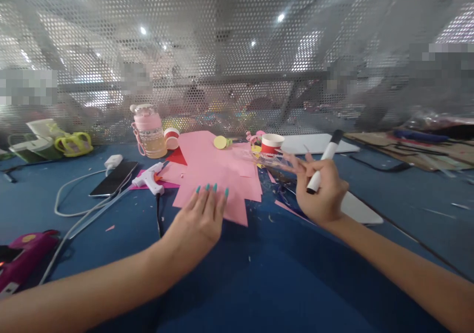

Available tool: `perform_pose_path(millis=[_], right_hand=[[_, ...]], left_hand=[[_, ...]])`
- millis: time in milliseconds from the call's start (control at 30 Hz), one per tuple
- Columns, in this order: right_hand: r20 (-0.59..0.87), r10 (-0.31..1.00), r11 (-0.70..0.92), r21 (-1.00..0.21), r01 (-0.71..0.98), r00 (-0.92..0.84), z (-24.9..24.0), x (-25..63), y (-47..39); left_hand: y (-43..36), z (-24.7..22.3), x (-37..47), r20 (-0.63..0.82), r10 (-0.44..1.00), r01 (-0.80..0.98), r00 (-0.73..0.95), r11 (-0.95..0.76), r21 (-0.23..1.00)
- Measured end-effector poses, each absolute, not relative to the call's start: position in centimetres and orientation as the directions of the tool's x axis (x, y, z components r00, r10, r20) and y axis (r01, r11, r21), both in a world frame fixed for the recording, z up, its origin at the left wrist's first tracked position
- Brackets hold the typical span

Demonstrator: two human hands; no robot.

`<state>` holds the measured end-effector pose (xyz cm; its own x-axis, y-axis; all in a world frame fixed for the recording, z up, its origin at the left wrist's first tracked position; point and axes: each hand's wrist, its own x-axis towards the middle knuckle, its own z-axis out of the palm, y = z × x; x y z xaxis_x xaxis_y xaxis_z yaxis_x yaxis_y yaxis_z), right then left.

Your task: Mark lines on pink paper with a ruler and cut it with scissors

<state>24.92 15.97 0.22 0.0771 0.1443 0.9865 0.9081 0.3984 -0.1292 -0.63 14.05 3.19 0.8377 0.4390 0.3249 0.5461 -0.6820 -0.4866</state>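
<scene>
Pink paper sheets (211,162) lie overlapping in the middle of the blue table. My left hand (204,214) rests flat on their near edge, fingers stretched out and holding nothing. To the right, my right hand (320,189) is raised off the paper, its fingers closed round a white marker (326,160) with black ends. The marker leans up and to the right. By the right fingertips is a blurred see-through piece (272,160); whether the fingers touch it I cannot tell. Behind that stands a red and white paper cup (272,144).
On the left are a white glue gun (150,178), a phone (114,179) with a cable, and a magenta tool (27,259). A pink-lidded bottle (148,133) stands behind. Cardboard (414,147) lies at the right; a perforated metal panel (222,51) closes off the back.
</scene>
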Motion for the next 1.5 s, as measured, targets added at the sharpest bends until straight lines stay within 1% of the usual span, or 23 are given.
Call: perform_pose_path(millis=[67, 167, 233, 333, 400, 500, 567, 667, 733, 800, 867, 933, 1000, 1033, 1100, 1167, 1233, 1267, 1300, 1333, 1400, 1433, 1500], right_hand=[[0.989, 0.145, 0.386, -0.068, 0.92, 0.013, 0.2, 24.9, 15.8], [0.98, 0.154, 0.391, 0.055, 0.919, -0.124, 0.0, 25.0, 15.6], [0.965, 0.173, 0.421, 0.11, 0.9, -0.199, -0.2, 25.0, 15.4], [0.948, 0.16, 0.484, 0.169, 0.859, -0.276, -0.2, 24.8, 15.2], [0.938, 0.143, 0.512, 0.202, 0.835, -0.314, 0.0, 24.5, 14.9], [0.899, 0.144, 0.604, 0.251, 0.757, -0.413, 0.5, 24.0, 14.4], [0.867, 0.141, 0.689, 0.261, 0.676, -0.479, 0.9, 23.6, 14.1], [0.844, 0.144, 0.736, 0.258, 0.626, -0.516, 1.4, 22.9, 13.6], [0.85, 0.155, 0.724, 0.249, 0.643, -0.504, 1.6, 22.3, 13.2], [0.862, 0.171, 0.711, 0.226, 0.666, -0.476, 1.7, 21.7, 12.9], [0.864, 0.214, 0.721, 0.176, 0.67, -0.456, 1.6, 21.1, 12.5], [0.844, 0.265, 0.778, 0.099, 0.621, -0.466, 1.6, 20.9, 12.3], [0.819, 0.321, 0.836, -0.009, 0.549, -0.475, 1.6, 20.9, 12.2], [0.815, 0.348, 0.851, -0.067, 0.522, -0.463, 1.6, 21.0, 12.1], [0.815, 0.434, 0.843, -0.217, 0.492, -0.385, 1.7, 21.2, 12.0], [0.758, 0.582, 0.795, -0.454, 0.402, -0.294, 1.8, 21.2, 11.7], [0.612, 0.734, 0.673, -0.713, 0.195, -0.295, 2.0, 20.7, 11.1], [0.519, 0.783, 0.574, -0.815, 0.077, -0.344, 2.1, 20.4, 10.8], [0.45, 0.803, 0.479, -0.878, -0.029, -0.391, 2.1, 20.0, 10.4], [0.389, 0.808, 0.394, -0.915, -0.085, -0.442, 2.2, 19.6, 10.0], [0.306, 0.808, 0.254, -0.952, -0.17, -0.504, 2.3, 18.7, 9.1], [0.266, 0.814, 0.185, -0.961, -0.204, -0.516, 2.3, 18.3, 8.7], [0.212, 0.823, 0.068, -0.958, -0.279, -0.527, 2.3, 17.7, 8.2]], left_hand=[[12.7, 2.1, -0.1, 0.15, 0.524, 0.526, 0.838, -0.706, -0.474], [11.4, 0.8, 0.2, 0.046, 0.613, 0.571, 0.788, -0.701, -0.427], [10.8, 0.5, 0.2, 0.042, 0.621, 0.585, 0.782, -0.709, -0.394], [10.3, 1.2, 0.0, 0.048, 0.623, 0.6, 0.781, -0.726, -0.337], [10.3, 2.4, -0.1, 0.008, 0.615, 0.589, 0.788, -0.751, -0.299], [11.5, 4.3, -0.3, -0.039, 0.523, 0.505, 0.852, -0.838, -0.204], [12.7, 4.8, -0.5, -0.09, 0.439, 0.429, 0.894, -0.896, -0.114], [14.3, 4.2, -0.9, -0.143, 0.393, 0.404, 0.908, -0.913, 0.06], [14.6, 3.2, -1.0, -0.115, 0.42, 0.432, 0.9, -0.893, 0.123], [14.5, 2.4, -0.9, -0.043, 0.455, 0.456, 0.889, -0.876, 0.155], [14.3, 1.9, -0.8, 0.048, 0.488, 0.474, 0.872, -0.863, 0.175], [14.3, 1.9, -0.8, 0.176, 0.565, 0.533, 0.806, -0.822, 0.198], [14.6, 2.0, -0.9, 0.35, 0.629, 0.595, 0.694, -0.775, 0.214], [14.7, 2.1, -1.0, 0.444, 0.627, 0.604, 0.641, -0.768, 0.213], [15.0, 2.2, -1.2, 0.619, 0.546, 0.568, 0.565, -0.801, 0.189], [15.2, 2.2, -1.2, 0.721, 0.422, 0.489, 0.55, -0.862, 0.132], [15.2, 2.1, -1.0, 0.731, 0.313, 0.41, 0.606, -0.911, 0.05], [15.2, 2.1, -0.9, 0.705, 0.271, 0.372, 0.655, -0.928, 0.011], [15.2, 2.1, -0.8, 0.661, 0.241, 0.332, 0.711, -0.943, -0.013], [15.2, 2.1, -0.7, 0.611, 0.217, 0.286, 0.762, -0.958, -0.016], [15.1, 2.3, -0.7, 0.542, 0.186, 0.201, 0.819, -0.979, 0.032], [15.1, 2.5, -0.8, 0.542, 0.179, 0.174, 0.821, -0.983, 0.06], [15.0, 2.7, -0.9, 0.595, 0.162, 0.143, 0.787, -0.986, 0.08]])
